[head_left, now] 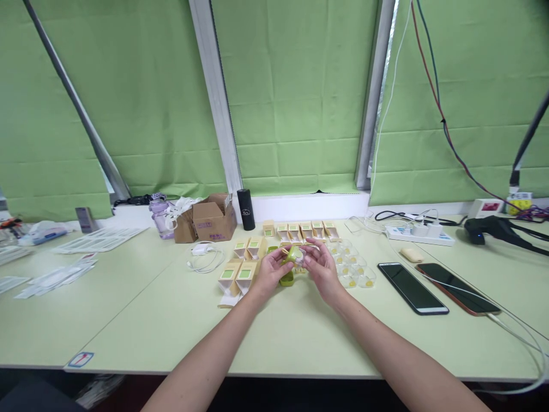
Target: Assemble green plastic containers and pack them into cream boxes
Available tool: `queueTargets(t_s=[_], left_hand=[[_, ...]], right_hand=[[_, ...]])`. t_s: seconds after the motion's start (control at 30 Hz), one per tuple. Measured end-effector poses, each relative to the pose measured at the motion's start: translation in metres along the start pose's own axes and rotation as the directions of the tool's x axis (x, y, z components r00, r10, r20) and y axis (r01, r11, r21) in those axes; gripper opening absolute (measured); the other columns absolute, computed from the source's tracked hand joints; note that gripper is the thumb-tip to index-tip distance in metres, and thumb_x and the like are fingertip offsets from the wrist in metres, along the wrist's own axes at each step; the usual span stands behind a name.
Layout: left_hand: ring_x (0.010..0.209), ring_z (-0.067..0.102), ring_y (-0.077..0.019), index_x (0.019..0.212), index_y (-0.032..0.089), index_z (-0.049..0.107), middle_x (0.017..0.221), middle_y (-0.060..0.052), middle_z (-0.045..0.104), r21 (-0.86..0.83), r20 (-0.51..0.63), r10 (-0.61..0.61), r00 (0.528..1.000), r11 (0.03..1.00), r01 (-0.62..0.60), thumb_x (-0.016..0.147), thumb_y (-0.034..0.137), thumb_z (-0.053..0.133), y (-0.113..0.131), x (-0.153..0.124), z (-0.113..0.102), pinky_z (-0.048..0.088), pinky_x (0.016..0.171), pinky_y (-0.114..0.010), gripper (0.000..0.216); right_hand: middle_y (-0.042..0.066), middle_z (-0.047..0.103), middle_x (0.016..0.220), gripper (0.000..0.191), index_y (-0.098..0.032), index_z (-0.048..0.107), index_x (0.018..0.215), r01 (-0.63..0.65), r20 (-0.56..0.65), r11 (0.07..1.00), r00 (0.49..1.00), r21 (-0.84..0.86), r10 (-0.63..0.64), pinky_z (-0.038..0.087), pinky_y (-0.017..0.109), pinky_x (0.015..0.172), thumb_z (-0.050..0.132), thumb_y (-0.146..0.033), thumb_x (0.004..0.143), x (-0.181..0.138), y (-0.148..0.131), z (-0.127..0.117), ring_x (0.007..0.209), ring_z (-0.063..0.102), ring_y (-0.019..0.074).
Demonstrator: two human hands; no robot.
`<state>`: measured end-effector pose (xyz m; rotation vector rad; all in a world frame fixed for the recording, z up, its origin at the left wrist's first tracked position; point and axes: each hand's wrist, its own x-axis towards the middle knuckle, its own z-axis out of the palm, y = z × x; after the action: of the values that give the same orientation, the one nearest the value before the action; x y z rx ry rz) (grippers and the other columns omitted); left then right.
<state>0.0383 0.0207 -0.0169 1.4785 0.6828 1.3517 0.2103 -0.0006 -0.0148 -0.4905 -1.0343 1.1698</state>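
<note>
In front of me, my left hand pinches a small rounded light-green piece between thumb and fingers. My right hand has its fingers curled at the other side of it, on a clear part that touches the green piece. Below the hands lies another green piece, partly covered by my left hand. Small kraft boxes with green labels stand left of my left hand, and more boxes form a row behind. Several clear domed covers with yellow spots lie beside my right hand.
To the right lie two phones and a cable. A power strip and black headset are farther back. At the back left stand a cardboard box, purple bottle and black cylinder. A white charger lies nearer.
</note>
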Motion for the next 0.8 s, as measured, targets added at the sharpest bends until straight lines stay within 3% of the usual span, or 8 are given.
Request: queueTargets(t_s=[0.17,0.27,0.37,0.47,0.67,0.8], left_hand=[[0.118,0.07,-0.0304,0.127,0.021,0.071,0.126,-0.014,0.074,0.026,-0.004,0.03,1.0,0.999,-0.03,0.068,0.057,0.094,0.001,-0.002,0.0,0.056,0.104,-0.049,0.074],[0.113,0.069,-0.03,0.125,0.021,0.073,0.122,-0.014,0.073,0.175,0.01,0.061,0.998,0.983,-0.062,0.075,0.054,0.089,0.01,-0.008,0.001,0.055,0.1,-0.048,0.062],[0.114,0.064,-0.0303,0.12,0.022,0.076,0.119,-0.012,0.07,0.475,0.043,0.14,0.989,0.868,-0.143,0.082,0.042,0.085,0.02,-0.017,0.004,0.05,0.103,-0.049,0.045],[0.114,0.06,-0.032,0.116,0.024,0.076,0.114,-0.01,0.068,0.679,0.162,0.161,0.974,0.698,-0.228,0.078,0.033,0.088,0.025,-0.024,0.01,0.047,0.104,-0.051,0.041],[0.114,0.056,-0.0341,0.118,0.025,0.073,0.11,-0.009,0.072,0.757,0.377,0.12,0.918,0.532,-0.38,0.078,0.031,0.088,0.03,-0.029,0.018,0.043,0.101,-0.051,0.043],[0.114,0.057,-0.0358,0.117,0.025,0.073,0.109,-0.009,0.074,0.769,0.431,0.104,0.897,0.478,-0.425,0.076,0.033,0.091,0.029,-0.029,0.02,0.042,0.098,-0.051,0.045]], right_hand=[[0.005,0.072,0.1,0.041,-0.025,0.069,0.113,0.084,-0.169,0.994,0.981,-0.073,-0.096,0.057,0.032,0.068,0.084,-0.041,0.078,0.006,-0.003,-0.006,0.095,0.066,0.023],[0.002,0.068,0.09,0.037,-0.024,0.07,0.108,0.115,-0.258,0.988,0.956,-0.108,-0.139,0.053,0.029,0.062,0.084,-0.041,0.077,0.011,-0.004,-0.011,0.085,0.063,0.0202],[0.0,0.064,0.083,0.036,-0.024,0.07,0.105,0.128,-0.295,0.984,0.942,-0.122,-0.159,0.05,0.027,0.059,0.083,-0.041,0.077,0.013,-0.004,-0.013,0.079,0.061,0.0186],[-0.001,0.062,0.08,0.034,-0.024,0.07,0.104,0.131,-0.309,0.982,0.936,-0.138,-0.168,0.048,0.027,0.058,0.082,-0.041,0.077,0.014,-0.005,-0.014,0.076,0.059,0.0183],[-0.001,0.064,0.081,0.031,-0.024,0.069,0.103,0.137,-0.3,0.982,0.938,-0.132,-0.171,0.045,0.026,0.057,0.081,-0.037,0.077,0.013,-0.004,-0.014,0.075,0.059,0.0177],[-0.002,0.063,0.078,0.032,-0.024,0.069,0.103,0.123,-0.291,0.982,0.943,-0.143,-0.161,0.046,0.027,0.056,0.081,-0.04,0.077,0.013,-0.004,-0.014,0.071,0.058,0.0174]])
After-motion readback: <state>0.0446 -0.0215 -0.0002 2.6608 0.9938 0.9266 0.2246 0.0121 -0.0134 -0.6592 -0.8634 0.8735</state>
